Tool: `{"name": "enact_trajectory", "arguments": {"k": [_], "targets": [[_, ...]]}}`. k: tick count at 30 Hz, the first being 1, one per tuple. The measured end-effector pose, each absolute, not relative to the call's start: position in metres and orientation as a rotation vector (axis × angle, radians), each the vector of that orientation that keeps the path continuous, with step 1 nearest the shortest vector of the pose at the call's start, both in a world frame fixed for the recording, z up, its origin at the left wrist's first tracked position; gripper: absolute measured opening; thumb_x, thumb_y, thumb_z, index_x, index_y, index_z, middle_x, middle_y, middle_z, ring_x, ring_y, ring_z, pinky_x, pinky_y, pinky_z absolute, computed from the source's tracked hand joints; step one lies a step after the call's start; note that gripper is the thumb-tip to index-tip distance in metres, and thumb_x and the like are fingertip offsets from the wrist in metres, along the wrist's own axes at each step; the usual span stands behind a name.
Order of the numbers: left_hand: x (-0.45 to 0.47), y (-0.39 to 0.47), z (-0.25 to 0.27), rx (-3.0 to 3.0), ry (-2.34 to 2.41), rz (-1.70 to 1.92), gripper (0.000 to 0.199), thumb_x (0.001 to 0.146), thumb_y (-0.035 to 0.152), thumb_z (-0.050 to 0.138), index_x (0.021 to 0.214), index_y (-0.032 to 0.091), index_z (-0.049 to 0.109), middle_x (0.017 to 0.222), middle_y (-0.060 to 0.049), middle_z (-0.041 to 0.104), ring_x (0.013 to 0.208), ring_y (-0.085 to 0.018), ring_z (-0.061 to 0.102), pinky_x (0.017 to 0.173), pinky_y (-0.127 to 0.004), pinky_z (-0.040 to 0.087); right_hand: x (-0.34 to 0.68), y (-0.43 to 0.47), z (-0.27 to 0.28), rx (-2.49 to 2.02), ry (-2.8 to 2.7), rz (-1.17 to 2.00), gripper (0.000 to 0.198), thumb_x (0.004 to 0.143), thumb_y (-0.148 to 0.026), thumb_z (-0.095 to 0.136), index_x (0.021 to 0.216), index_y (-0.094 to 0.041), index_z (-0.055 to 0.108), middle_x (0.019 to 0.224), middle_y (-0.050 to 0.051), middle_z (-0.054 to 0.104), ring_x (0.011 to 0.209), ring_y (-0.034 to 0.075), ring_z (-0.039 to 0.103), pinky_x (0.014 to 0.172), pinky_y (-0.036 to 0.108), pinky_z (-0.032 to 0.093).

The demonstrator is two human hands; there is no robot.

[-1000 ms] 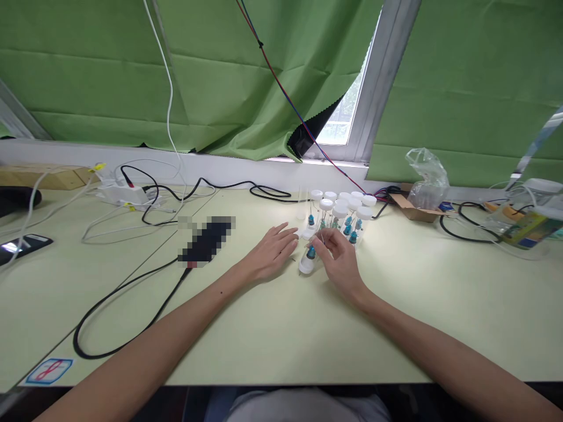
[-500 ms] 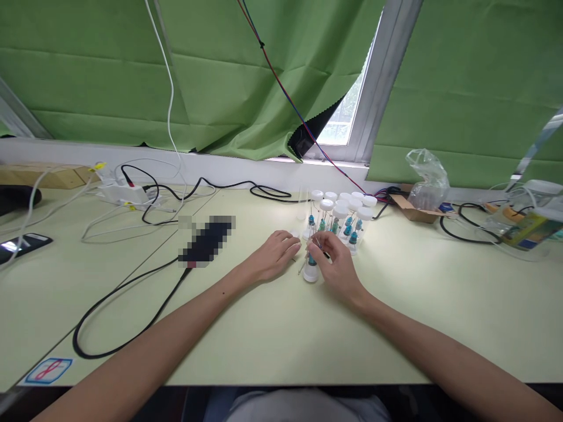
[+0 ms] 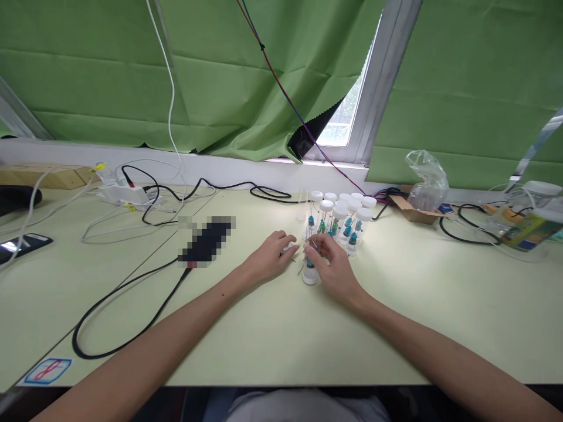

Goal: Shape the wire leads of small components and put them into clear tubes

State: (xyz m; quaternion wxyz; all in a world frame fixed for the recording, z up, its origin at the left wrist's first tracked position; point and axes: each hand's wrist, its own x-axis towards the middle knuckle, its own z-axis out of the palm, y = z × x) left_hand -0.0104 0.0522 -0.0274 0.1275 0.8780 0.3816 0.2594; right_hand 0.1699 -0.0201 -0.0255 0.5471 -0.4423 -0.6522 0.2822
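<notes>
My left hand (image 3: 273,258) rests on the table with curled fingers, a small white cap (image 3: 288,248) between thumb and fingertips. Close by on the right, my right hand (image 3: 336,266) has its fingers closed round the upper part of a clear tube (image 3: 309,278) standing upright on a white base. Inside that tube shows a blue piece with thin metal stems; the fingers hide part of it. A thin metal pin (image 3: 301,269) lies or leans at the tube's left side. Behind my right hand stand several white-capped clear tubes (image 3: 326,206) holding teal and green pieces with thin stems.
An open clear tube (image 3: 301,208) stands behind the hands. Left are a blurred-out dark device (image 3: 206,240) on a black cable, a power strip (image 3: 125,190) and a phone (image 3: 26,246). At right are a cardboard box (image 3: 416,211) with a plastic bag and a jar (image 3: 536,225).
My left fingers have shifted slightly, so the white cap shows more clearly. My right fingertips have moved a little left at the tube's top. The other tubes stand as before.
</notes>
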Motion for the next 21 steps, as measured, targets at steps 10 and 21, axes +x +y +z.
{"name": "enact_trajectory", "arguments": {"k": [10,21], "targets": [[-0.0125,0.0556,-0.0312,2.583,1.132,0.747,0.024,0.091,0.029,0.05,0.101,0.019,0.069,0.099,-0.01,0.065,0.098,-0.027,0.061,0.078,-0.038,0.049,0.1701,-0.0192,-0.0278,-1.147,-1.645,0.708,0.03,0.091,-0.043,0.06,0.11,-0.02,0.055,0.089,0.003,0.061,0.082,0.018,0.059,0.079,0.034,0.049],[-0.012,0.0536,-0.0266,2.591,1.062,0.945,0.031,0.097,0.026,0.042,0.109,0.02,0.069,0.102,-0.01,0.059,0.092,-0.021,0.061,0.083,-0.037,0.051,0.1689,-0.0195,-0.0298,-1.195,-1.729,0.715,0.025,0.088,-0.037,0.06,0.107,-0.022,0.055,0.076,-0.002,0.054,0.071,0.016,0.054,0.067,0.031,0.045]]}}
